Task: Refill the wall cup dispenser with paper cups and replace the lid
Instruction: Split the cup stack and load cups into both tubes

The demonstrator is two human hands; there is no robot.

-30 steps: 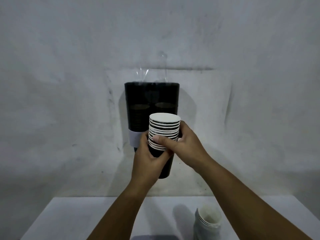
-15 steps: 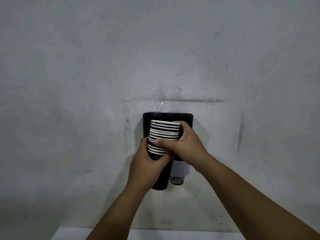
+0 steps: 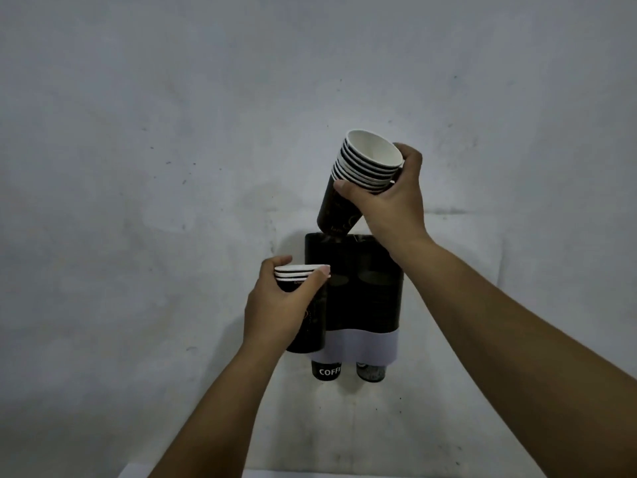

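Stack now split: right hand [image 3: 389, 198] grips bigger stack [image 3: 358, 188] tilted over dispenser [image 3: 362, 288] top, frame centre; left hand [image 3: 275, 305] holds smaller stack [image 3: 303, 305] beside it. Loading imminent; lid not visible.

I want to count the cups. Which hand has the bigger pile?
The right hand holds the taller stack, tilted above the dispenser, showing many white rims. The left hand grips the shorter stack, showing about three.
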